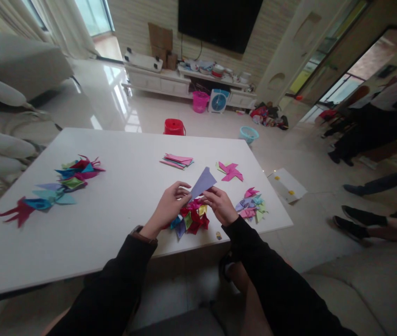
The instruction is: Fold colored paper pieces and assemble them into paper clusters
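Near the frame's centre, above the white bench, my left hand and right hand pinch the purple paper, each grip nearly closed on it. A red bucket stands beyond the bench's far edge; the TV hangs at the top.

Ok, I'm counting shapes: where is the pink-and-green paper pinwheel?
In the head view, the pinwheel lies toward the right of the white table, beyond the pastel paper pile.
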